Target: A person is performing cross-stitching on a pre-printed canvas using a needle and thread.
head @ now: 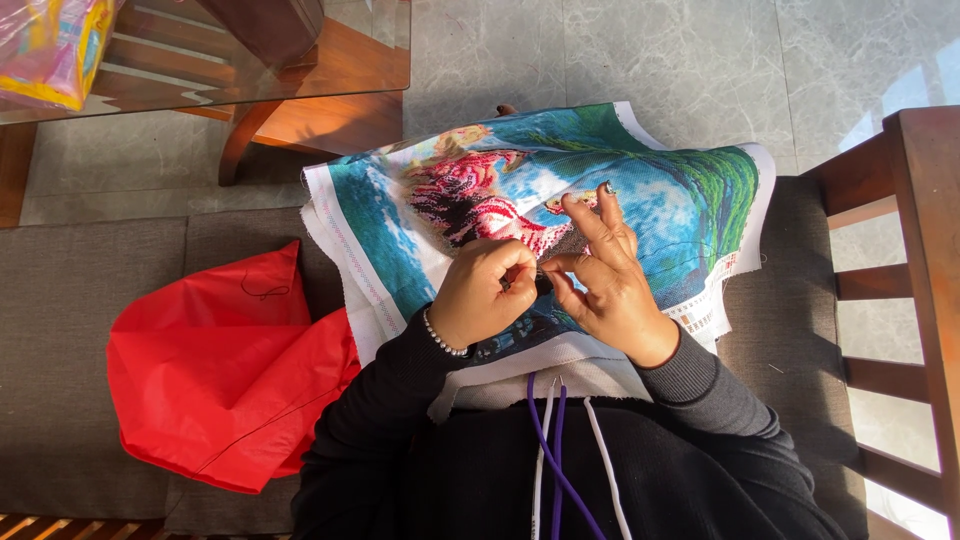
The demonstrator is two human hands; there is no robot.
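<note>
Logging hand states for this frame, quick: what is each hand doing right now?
Left hand: closed in a loose fist over the embroidery canvas; what it pinches cannot be told.
Right hand: fingers partly spread, thumb and forefinger pinched together; anything between them is too small to see.

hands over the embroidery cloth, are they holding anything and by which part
Both the left hand and right hand pinch fingertips together above the embroidery cloth; whatever is pinched is too small to tell.

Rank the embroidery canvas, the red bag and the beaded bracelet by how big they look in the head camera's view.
1. Embroidery canvas, spread over the lap, looks largest.
2. Red bag on the grey cushion looks close behind; it is crumpled and the canvas partly hidden, so this order is unsure.
3. Beaded bracelet on the left wrist is plainly smallest.
</note>
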